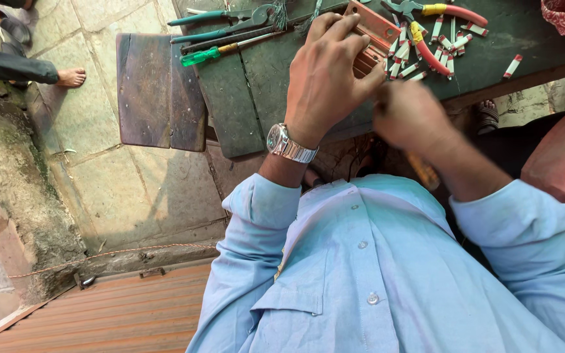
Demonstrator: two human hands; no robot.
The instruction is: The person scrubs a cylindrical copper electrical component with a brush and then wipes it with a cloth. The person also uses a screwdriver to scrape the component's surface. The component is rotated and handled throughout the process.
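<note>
Soft, even daylight filled the scene, with no hard shadows and no glare. The stone floor [99, 131] looked pale and slightly washed out. The right hand [410, 117] was smeared by motion blur, while the left hand [325, 78] and wristwatch [288, 144] stayed sharp. Straight lines bent toward the edges.

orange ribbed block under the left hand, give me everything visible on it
The orange ribbed block looks like moulded plastic or painted metal: flat, roughly rectangular, with parallel ridges across its face and a raised rim. It lies tilted on the dark green workbench, near the red-and-white small pieces. The left hand covers most of it, fingers pressing its top. The blurred right hand is close beside it; contact is unclear.
</note>
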